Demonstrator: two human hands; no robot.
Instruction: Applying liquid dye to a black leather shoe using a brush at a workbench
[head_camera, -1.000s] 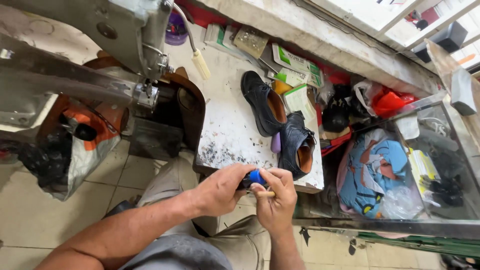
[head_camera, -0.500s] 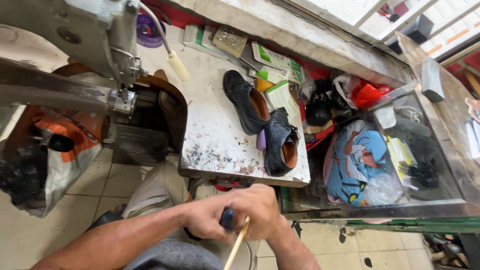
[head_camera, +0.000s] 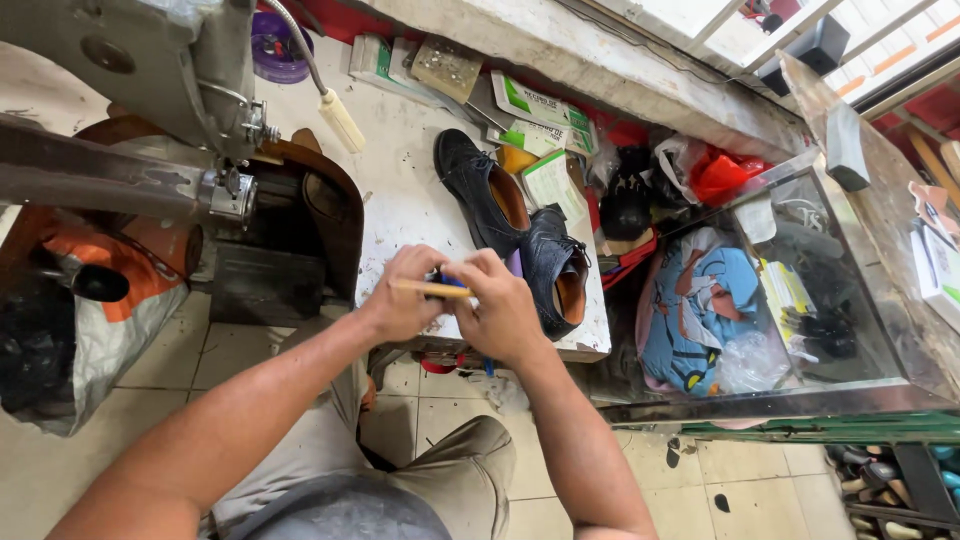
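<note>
1. The small blue thing (head_camera: 447, 281) gripped between the left hand (head_camera: 400, 300) and right hand (head_camera: 497, 312) is almost wholly covered by fingers; its kind cannot be told.
2. The thin yellowish stick (head_camera: 432, 289) shows only between the hands, its right end hidden.
3. The right hand covers part of the nearer black shoe (head_camera: 558, 268), perhaps its toe.
4. The grey machine (head_camera: 130, 60) is cut off by the top and left edges.
5. Things inside the glass case (head_camera: 800, 290) blur behind reflections.

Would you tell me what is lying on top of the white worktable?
On the white worktable lie two black shoes with tan linings. The hands cover its near edge, hiding what lies beneath them.
</note>
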